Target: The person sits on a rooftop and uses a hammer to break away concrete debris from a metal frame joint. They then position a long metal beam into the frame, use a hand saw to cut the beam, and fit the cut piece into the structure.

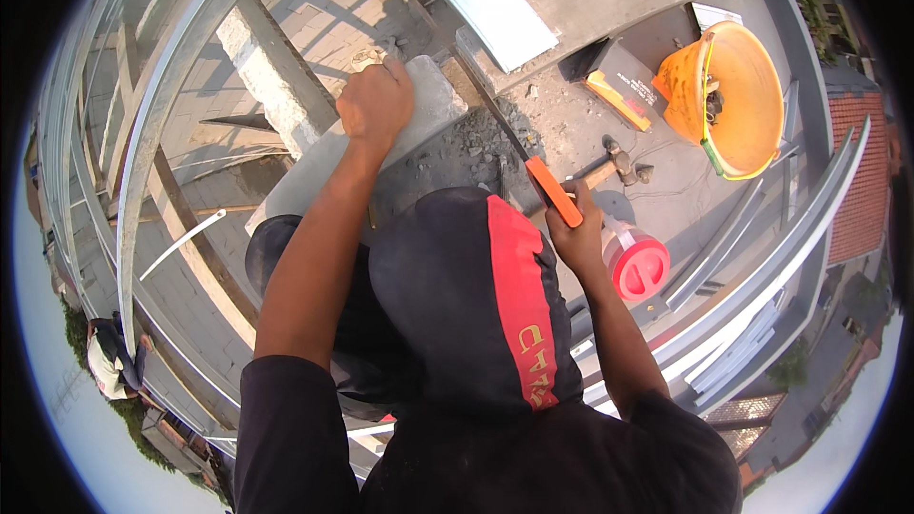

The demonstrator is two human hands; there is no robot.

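The long, thin hand tool with orange handle (544, 178) slants beside the grey concrete beam (434, 95), gripped by the right hand (577, 233), so the curled left hand (378, 105), whose hold I cannot tell, should best lie clear.

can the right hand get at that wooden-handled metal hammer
Probably yes: the right hand is close to the wooden-handled metal hammer, and nothing visible blocks the way, but it would likely have to release the long dark-bladed, orange-handled tool first.
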